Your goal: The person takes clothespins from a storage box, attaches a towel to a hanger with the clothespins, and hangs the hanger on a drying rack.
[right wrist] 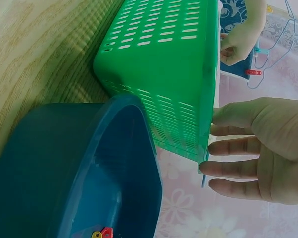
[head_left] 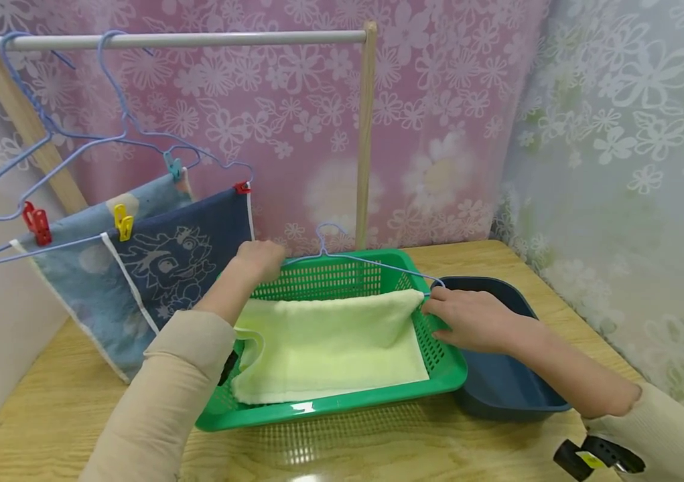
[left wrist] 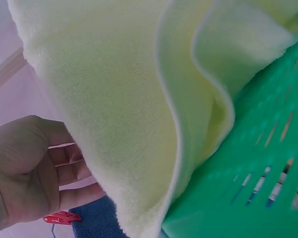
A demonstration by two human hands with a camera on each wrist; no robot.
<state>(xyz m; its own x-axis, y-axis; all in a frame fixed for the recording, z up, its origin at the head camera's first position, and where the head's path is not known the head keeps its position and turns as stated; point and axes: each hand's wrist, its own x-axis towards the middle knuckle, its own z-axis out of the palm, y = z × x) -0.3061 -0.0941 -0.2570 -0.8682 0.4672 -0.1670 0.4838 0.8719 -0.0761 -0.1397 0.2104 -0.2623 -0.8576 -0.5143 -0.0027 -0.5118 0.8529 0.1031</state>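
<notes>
A pale yellow-green towel (head_left: pixel 329 341) lies partly in a green basket (head_left: pixel 342 402), its upper part raised and folded along a blue wire hanger (head_left: pixel 372 260). My left hand (head_left: pixel 261 260) is at the hanger's left end; in the left wrist view its fingers curl behind the towel's edge (left wrist: pixel 104 124), the tips hidden. At the other end my right hand (head_left: pixel 468 318) holds the hanger's corner beside the towel's top corner. In the right wrist view, that hand's fingers (right wrist: pixel 238 146) reach over the basket rim, where the thumb tip is hidden.
A dark blue basin (head_left: pixel 510 381) stands right of the basket, with red and yellow clips (right wrist: pixel 107 233) inside. On the left, a rack (head_left: pixel 197 41) carries two more hangers, with a light blue cloth (head_left: pixel 88 288) and a navy cloth (head_left: pixel 191 258) clipped on. Curtains hang behind.
</notes>
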